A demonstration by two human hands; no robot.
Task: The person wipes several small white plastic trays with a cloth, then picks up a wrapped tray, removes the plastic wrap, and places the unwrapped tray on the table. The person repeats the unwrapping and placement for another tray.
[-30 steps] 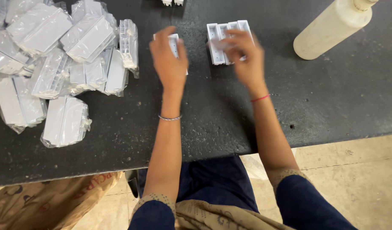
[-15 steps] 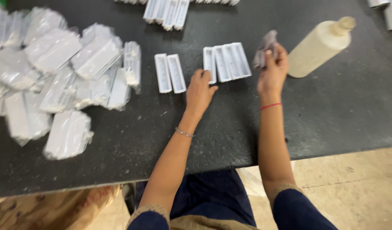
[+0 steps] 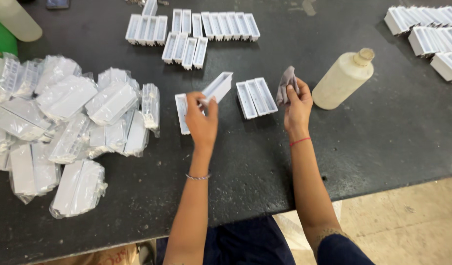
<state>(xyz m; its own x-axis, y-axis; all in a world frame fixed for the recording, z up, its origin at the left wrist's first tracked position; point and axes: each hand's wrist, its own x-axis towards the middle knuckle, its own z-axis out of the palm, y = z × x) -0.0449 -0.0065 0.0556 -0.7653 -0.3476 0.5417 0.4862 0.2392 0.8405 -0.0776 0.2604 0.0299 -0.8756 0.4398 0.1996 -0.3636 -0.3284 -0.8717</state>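
Left hand (image 3: 202,122): gripped one white plastic tray (image 3: 217,87), lifted and tilted off the dark surface (image 3: 373,132).
Right hand (image 3: 297,105): clenched a grey cloth (image 3: 286,84).
Between the hands: three trays (image 3: 256,97) lay side by side.
At 2 o'clock of the right hand: cream bottle (image 3: 343,79) on its side.
At 9 o'clock: bagged parts (image 3: 64,127) heaped.

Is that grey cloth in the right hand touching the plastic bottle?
Apart. The head view shows a strip of dark table between the grey cloth in the right hand and the bottle.
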